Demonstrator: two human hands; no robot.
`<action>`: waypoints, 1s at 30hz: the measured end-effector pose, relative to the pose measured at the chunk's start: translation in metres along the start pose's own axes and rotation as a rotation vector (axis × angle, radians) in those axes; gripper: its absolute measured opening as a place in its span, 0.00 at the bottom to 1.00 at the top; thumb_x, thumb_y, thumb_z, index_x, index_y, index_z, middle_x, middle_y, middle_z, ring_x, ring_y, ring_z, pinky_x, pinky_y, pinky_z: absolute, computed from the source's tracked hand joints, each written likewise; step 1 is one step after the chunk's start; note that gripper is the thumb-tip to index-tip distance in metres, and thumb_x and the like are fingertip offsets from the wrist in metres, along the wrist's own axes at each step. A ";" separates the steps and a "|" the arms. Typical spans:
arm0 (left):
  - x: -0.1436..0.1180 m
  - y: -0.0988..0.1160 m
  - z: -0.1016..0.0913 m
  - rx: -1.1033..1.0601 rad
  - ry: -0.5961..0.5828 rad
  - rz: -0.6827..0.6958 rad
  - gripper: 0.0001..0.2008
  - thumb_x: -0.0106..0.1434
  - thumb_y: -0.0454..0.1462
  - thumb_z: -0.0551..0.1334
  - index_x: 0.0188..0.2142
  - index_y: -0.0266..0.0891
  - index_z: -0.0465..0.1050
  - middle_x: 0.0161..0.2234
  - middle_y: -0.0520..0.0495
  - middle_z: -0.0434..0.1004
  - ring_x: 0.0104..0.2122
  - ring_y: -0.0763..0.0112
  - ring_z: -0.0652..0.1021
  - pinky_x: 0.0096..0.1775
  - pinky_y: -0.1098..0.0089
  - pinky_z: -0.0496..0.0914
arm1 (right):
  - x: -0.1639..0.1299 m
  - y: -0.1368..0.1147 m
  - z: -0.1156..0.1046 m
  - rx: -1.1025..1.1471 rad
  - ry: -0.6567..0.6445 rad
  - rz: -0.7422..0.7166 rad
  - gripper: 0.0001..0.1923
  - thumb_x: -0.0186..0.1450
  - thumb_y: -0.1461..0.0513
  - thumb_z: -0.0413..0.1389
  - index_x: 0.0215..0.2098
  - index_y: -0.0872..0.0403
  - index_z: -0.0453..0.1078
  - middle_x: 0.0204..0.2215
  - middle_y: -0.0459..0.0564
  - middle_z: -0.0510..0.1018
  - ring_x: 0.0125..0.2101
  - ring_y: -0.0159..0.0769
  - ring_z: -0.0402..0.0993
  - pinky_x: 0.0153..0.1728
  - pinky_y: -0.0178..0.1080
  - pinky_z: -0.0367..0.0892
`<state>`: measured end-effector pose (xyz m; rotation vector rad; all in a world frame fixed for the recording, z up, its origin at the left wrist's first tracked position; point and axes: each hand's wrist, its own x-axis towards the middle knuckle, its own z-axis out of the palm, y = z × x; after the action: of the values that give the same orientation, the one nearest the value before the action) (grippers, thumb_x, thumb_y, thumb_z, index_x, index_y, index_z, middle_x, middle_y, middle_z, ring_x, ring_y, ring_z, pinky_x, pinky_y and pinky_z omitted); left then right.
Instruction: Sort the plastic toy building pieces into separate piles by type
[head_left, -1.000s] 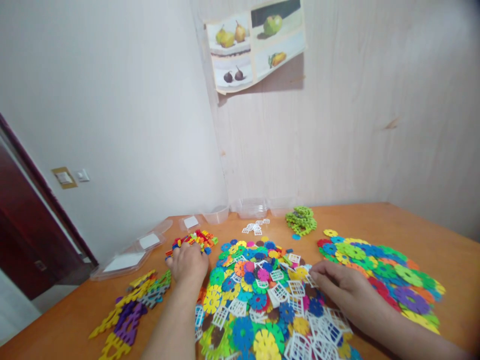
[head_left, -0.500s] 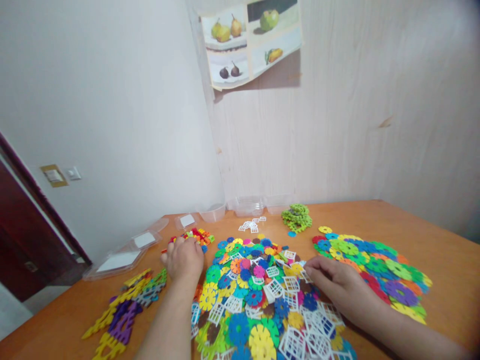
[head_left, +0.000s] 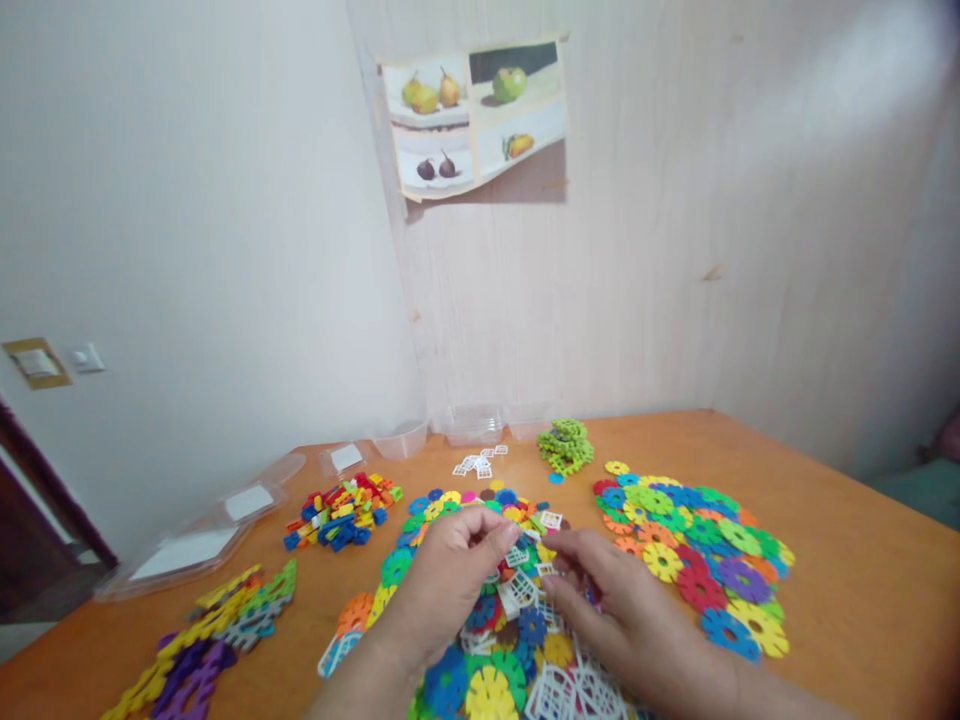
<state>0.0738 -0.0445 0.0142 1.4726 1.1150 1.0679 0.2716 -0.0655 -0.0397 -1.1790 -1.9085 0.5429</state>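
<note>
Both my hands hover over a central heap of coloured flower discs (head_left: 442, 684) mixed with white window-grid pieces (head_left: 519, 594). My left hand (head_left: 446, 590) has its fingers curled down onto the heap, fingertips near the white grid pieces; whether it grips one is not visible. My right hand (head_left: 634, 625) lies with fingers stretched toward the left hand, fingertips touching the same spot of the heap. The two hands almost meet.
A pile of small coloured bricks (head_left: 341, 510) lies left of the heap, and a spread of flower discs (head_left: 697, 540) lies right. Green discs (head_left: 564, 447), small white grids (head_left: 476, 463), clear tubs (head_left: 472, 422), clear lids (head_left: 187, 545) and flat yellow-purple pieces (head_left: 210, 640) sit on the orange table (head_left: 862, 600).
My left hand left the small brick pile and moved right onto the central heap. My right hand shifted left to meet it. The view swung to the right.
</note>
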 end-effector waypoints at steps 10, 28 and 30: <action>-0.010 0.004 0.018 0.198 -0.073 0.105 0.11 0.60 0.42 0.64 0.24 0.38 0.74 0.27 0.50 0.73 0.29 0.71 0.71 0.33 0.72 0.64 | -0.001 -0.004 0.001 -0.040 -0.116 0.038 0.13 0.70 0.53 0.47 0.37 0.49 0.70 0.28 0.47 0.76 0.28 0.34 0.70 0.29 0.34 0.62; -0.007 -0.003 0.019 0.238 -0.040 0.225 0.13 0.63 0.43 0.62 0.27 0.37 0.74 0.28 0.50 0.72 0.31 0.72 0.72 0.37 0.72 0.65 | 0.001 -0.005 0.001 0.706 -0.230 0.257 0.20 0.67 0.46 0.52 0.30 0.54 0.68 0.21 0.43 0.72 0.21 0.26 0.65 0.25 0.31 0.59; -0.007 -0.004 0.019 0.224 -0.045 0.233 0.14 0.63 0.44 0.61 0.27 0.37 0.74 0.28 0.50 0.72 0.31 0.71 0.71 0.37 0.72 0.65 | 0.002 -0.004 0.001 0.774 -0.255 0.274 0.21 0.67 0.47 0.52 0.30 0.55 0.68 0.21 0.44 0.72 0.20 0.26 0.66 0.25 0.31 0.59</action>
<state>0.0906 -0.0541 0.0066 1.8311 1.0776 1.0884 0.2678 -0.0661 -0.0369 -0.8680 -1.4896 1.4793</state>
